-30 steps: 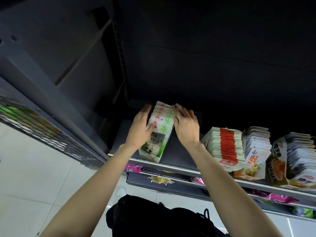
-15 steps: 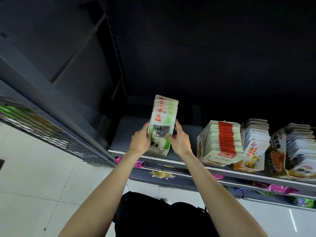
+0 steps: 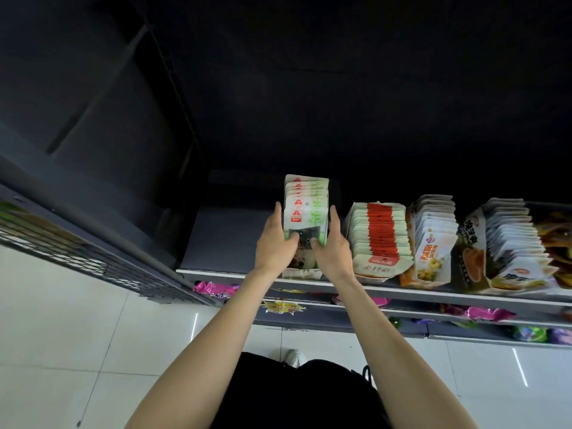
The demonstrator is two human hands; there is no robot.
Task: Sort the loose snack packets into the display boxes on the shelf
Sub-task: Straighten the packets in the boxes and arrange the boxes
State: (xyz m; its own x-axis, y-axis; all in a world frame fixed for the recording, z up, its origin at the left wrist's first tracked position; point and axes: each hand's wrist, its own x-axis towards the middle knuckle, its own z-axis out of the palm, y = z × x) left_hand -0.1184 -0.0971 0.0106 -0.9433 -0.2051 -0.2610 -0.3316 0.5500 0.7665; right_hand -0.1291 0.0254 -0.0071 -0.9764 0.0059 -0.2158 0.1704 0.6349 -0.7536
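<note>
Change: green panda box [image 3: 305, 239] has swung from angled, a second ago, to square with the shelf front, and I see it has slid toward the red-stripe box.
Meaning: I judge this box is filled and being faced up; the sorting step on it looks close to done, though I cannot see whether loose packets remain elsewhere.
Left grip: left hand [image 3: 275, 246] clasps the box's left wall, fingers stretched along the side, thumb across the front panel.
Right grip: right hand [image 3: 331, 246] holds the opposite wall the same way, thumb on the front.
Task's thing: green packets [image 3: 306, 196] stand upright in a tight row inside the box, between my two grips and running back from them.
Shelf: front lip of the shelf [image 3: 223, 274] sits just under both grips; the box's bottom edge rests at it.
Right of the grip: red-stripe box [image 3: 379, 239], just beside the right hand, packed with white and red packets.
Further right: yellow-print box [image 3: 433, 243] full of pale packets, then orange-print box [image 3: 507, 249], likewise full.
Below the grip: pink packets [image 3: 213, 287] lie on the lower shelf, loose as far as I can tell.
Left of the grip: bare shelf board.
</note>
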